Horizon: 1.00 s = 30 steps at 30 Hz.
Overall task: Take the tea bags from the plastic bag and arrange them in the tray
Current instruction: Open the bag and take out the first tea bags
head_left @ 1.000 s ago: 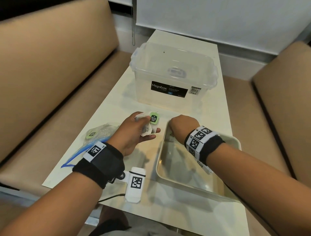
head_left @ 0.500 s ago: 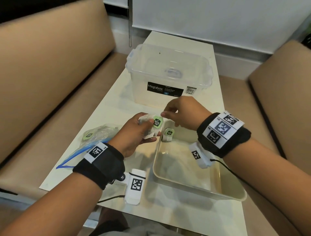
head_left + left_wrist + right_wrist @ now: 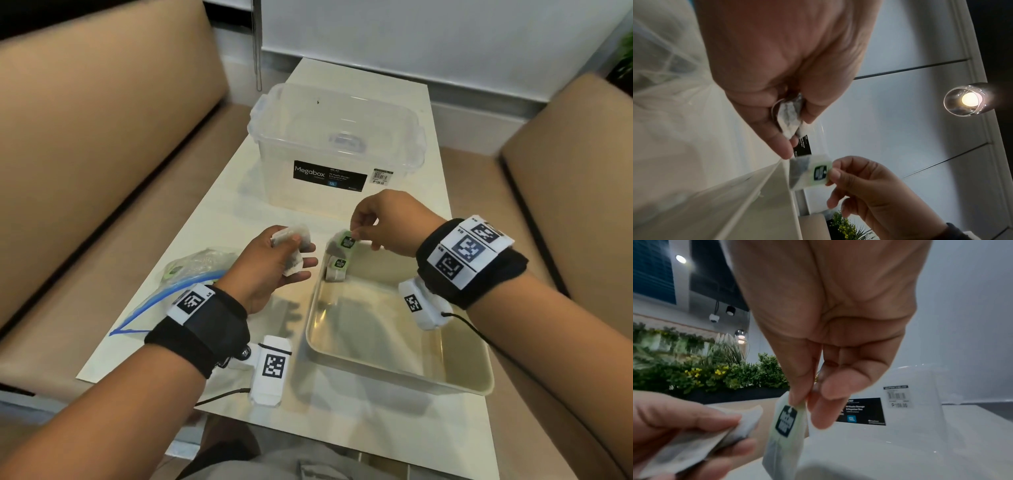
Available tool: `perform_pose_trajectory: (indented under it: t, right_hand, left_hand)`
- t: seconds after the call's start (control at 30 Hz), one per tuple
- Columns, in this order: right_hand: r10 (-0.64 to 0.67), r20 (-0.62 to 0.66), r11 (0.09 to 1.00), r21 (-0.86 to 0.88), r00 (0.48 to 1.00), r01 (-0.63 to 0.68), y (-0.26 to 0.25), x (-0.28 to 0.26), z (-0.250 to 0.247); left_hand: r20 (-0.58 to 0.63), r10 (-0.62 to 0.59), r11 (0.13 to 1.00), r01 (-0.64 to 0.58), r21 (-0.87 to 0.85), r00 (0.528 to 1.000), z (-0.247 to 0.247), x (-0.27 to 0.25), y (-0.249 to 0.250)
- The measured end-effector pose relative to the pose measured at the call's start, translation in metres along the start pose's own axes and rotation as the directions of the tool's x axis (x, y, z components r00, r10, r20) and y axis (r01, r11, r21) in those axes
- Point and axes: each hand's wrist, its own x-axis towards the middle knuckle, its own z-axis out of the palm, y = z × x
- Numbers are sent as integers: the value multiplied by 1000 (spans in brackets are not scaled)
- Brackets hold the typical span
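Note:
My right hand (image 3: 359,236) pinches a tea bag (image 3: 344,244) by its green tag, just above the far left corner of the cream tray (image 3: 455,385). Both wrist views show this tea bag (image 3: 812,172) (image 3: 784,436) hanging from thumb and fingertips. One tea bag (image 3: 336,269) leans in that corner of the tray. My left hand (image 3: 291,253) grips a small bunch of tea bags (image 3: 291,241) (image 3: 789,116), left of the tray. The plastic zip bag (image 3: 185,274) with a blue seal lies on the table behind my left wrist, with a green tag showing inside.
A clear lidded Megabox storage box (image 3: 337,147) stands on the narrow white table (image 3: 342,421) just beyond the tray. Tan upholstered benches (image 3: 85,137) run along both sides of the table. Cables trail from both wrist cameras.
My right hand left one tea bag in the tray's far left corner, rose to my left hand, and now pinches another tea bag taken from the bunch there.

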Motion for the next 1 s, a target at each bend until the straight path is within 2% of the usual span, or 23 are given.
perform_pose_trajectory:
  t: [0.1, 0.33, 0.67, 1.0]
  right_hand:
    - [38, 61, 991, -131, 997, -30, 4, 4, 7]
    - [105, 186, 953, -301, 977, -45, 6, 25, 49]
    - [172, 104, 918, -377, 980, -121, 19, 41, 78]
    - [184, 82, 933, -330, 980, -147, 14, 37, 70]
  left_hand:
    - [-2, -5, 1000, 5, -3, 1000, -1, -1, 1]
    - [3, -22, 1000, 22, 9, 1000, -2, -1, 1]
    - [4, -43, 999, 43, -9, 999, -4, 0, 0]
    - [1, -78, 997, 78, -26, 997, -3, 0, 2]
